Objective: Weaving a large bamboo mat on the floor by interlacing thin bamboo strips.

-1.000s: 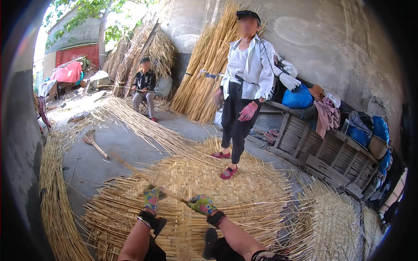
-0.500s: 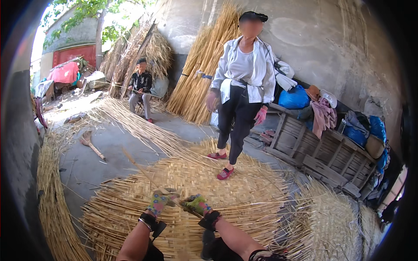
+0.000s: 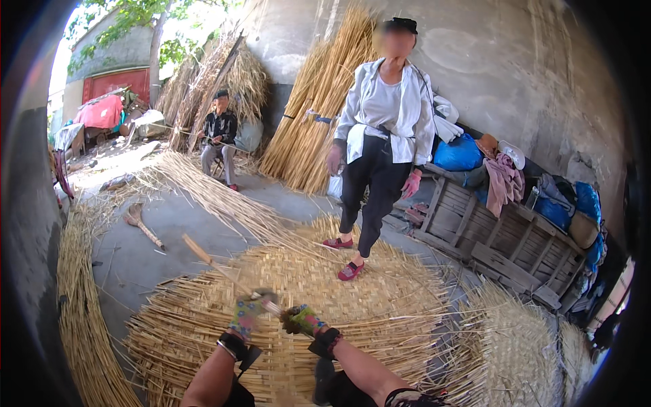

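Note:
A long tan reed strip slants up and left from my hands, its far part blurred. My left hand, in a flowered green glove with grey fingers, is closed round it. Close beside it, my right hand in a matching glove grips the same strip near its lower end. Both hands are above a large woven reed mat, whose loose strip ends stick out round the edges. What lies inside my fingers is partly hidden.
One person stands on the mat's far side; another sits farther back with a reed. Loose reeds lie between. A hand broom, a reed bundle at left, and a wooden frame with bags surround the mat.
The reed strip's outer end has shifted left and looks broader. My left hand has risen slightly, and the gap between my hands has widened a little. The standing person leans slightly right.

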Tool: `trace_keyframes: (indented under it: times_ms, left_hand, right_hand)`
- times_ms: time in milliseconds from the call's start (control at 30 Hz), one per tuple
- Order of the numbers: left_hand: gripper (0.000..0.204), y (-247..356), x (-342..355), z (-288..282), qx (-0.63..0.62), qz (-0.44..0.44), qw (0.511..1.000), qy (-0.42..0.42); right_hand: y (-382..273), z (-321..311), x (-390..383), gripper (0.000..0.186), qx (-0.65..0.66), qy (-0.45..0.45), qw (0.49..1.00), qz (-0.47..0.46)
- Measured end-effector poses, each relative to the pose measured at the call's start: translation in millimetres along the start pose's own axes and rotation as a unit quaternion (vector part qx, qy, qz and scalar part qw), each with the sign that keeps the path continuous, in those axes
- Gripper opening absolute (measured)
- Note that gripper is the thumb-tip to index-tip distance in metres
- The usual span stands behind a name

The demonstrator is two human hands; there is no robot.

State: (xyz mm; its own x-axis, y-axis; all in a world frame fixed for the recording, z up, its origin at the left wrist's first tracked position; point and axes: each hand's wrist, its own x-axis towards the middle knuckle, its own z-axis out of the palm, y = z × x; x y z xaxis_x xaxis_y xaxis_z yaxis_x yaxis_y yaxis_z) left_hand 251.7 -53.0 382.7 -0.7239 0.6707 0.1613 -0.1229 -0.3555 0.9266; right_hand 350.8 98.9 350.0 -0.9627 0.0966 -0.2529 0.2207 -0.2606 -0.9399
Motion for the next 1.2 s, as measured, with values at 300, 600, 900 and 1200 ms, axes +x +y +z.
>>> trace_keyframes:
  times_ms: [300,600,900,1200]
  left_hand:
    - [0.024,35,-5,-16,-0.053,0.047,0.985,0.156]
    - [0.023,10,5,-43,-0.05,0.097,0.983,0.147]
    - [0.031,-9,21,-97,0.143,0.177,0.939,0.259]
    - [0.038,-82,0,-14,0.363,0.076,0.894,-0.252]
  right_hand:
    - [-18,11,-16,0.017,-0.234,0.101,0.967,-0.001]
    - [-11,5,-28,0.014,-0.204,0.006,0.979,0.001]
    - [-10,11,-25,0.014,-0.22,0.001,0.976,0.005]
    - [-29,24,-12,0.018,0.034,0.019,0.988,-0.15]
